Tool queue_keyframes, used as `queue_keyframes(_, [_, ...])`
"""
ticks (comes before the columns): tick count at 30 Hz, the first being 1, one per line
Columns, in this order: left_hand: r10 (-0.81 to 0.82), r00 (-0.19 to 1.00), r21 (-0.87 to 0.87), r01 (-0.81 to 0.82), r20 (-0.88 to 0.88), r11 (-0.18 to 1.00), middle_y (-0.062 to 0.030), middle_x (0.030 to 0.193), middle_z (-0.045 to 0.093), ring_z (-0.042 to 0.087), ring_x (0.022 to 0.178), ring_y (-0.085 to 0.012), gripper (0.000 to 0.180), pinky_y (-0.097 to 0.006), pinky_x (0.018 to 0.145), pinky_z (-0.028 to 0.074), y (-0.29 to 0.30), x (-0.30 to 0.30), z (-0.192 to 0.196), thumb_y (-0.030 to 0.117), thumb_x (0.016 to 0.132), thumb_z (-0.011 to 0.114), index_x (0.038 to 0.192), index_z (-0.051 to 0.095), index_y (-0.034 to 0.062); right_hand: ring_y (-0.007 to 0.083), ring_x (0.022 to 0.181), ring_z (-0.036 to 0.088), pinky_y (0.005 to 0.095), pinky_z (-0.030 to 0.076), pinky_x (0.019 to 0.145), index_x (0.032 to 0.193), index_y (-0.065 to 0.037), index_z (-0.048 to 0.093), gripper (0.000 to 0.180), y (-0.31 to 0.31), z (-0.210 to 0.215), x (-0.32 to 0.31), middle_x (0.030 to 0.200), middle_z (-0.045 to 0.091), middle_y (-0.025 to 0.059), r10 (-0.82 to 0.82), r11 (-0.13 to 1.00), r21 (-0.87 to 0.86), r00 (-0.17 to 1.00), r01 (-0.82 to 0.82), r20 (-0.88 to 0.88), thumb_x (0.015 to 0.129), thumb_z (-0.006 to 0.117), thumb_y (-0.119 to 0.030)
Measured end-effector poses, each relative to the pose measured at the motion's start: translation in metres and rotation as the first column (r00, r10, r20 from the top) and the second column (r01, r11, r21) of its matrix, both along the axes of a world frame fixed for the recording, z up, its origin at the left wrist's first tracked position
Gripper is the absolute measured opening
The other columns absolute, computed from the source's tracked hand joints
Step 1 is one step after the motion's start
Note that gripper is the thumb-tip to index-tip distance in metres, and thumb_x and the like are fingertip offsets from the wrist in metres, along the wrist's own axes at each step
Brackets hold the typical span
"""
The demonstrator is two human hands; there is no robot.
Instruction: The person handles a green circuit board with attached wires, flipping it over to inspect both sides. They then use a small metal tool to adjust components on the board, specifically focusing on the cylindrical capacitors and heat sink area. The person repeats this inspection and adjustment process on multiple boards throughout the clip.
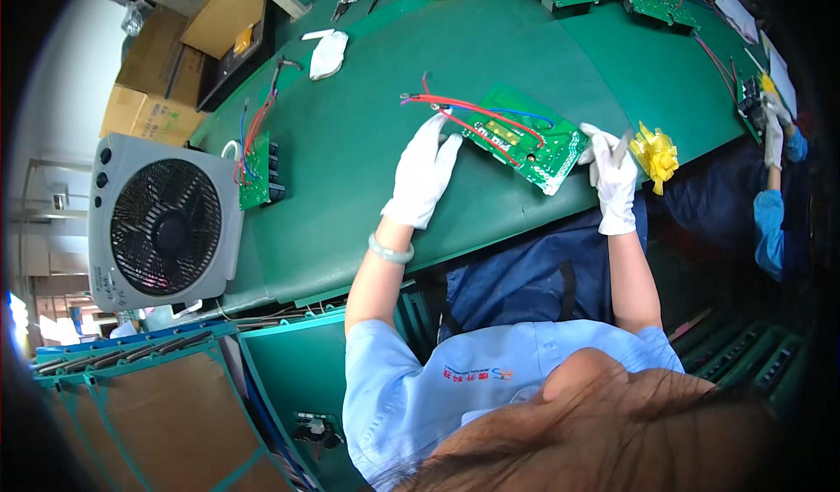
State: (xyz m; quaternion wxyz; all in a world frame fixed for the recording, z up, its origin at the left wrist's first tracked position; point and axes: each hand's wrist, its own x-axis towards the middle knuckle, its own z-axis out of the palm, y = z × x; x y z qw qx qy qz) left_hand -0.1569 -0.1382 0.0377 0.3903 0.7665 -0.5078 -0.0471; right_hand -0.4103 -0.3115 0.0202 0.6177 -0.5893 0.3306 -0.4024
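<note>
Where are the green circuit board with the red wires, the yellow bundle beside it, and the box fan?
green circuit board (525, 142), head view, on the board's middle.
yellow bundle (656, 153), head view, on its centre.
box fan (166, 227), head view, on the round black grille.

Left hand (424, 173) and right hand (612, 181): white cloth gloves, matt. Circuit board (523, 142): green, slightly glossy, red plastic-coated wires. Table (367, 142): smooth matt green mat. Fan (164, 223): grey plastic housing
</note>
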Motion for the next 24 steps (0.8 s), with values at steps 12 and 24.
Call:
queue_keyframes(12, [-0.294, 0.31, -0.242, 0.197, -0.904, 0.95, -0.0109, 0.098, 0.065, 0.067, 0.066, -0.0161, 0.046, -0.026, 0.061, 0.058, -0.029, 0.001, -0.011, 0.014, 0.096, 0.058, 0.136, 0.045, -0.0047, 0.0207, 0.068, 0.062, 0.0294, 0.05, 0.063, 0.118, -0.007, 0.066, 0.036, 0.053, 0.077, -0.003, 0.084, 0.064, 0.0111, -0.006, 0.731, -0.578, 0.843, -0.363, -0.537, 0.083, 0.073, -0.013])
queue_keyframes(24, [-0.28, 0.282, -0.243, 0.16, -0.918, 0.957, -0.0101, 0.092, 0.067, 0.065, 0.062, -0.0143, 0.046, -0.025, 0.055, 0.055, -0.027, -0.003, -0.01, 0.017, 0.097, 0.058, 0.138, 0.045, 0.0002, 0.0166, 0.076, 0.063, 0.0281, 0.051, 0.07, 0.115, -0.003, 0.067, 0.037, 0.051, 0.083, 0.008, 0.09, 0.067, 0.0094, -0.004, 0.816, -0.501, 0.864, -0.288, -0.504, 0.079, 0.076, -0.009])
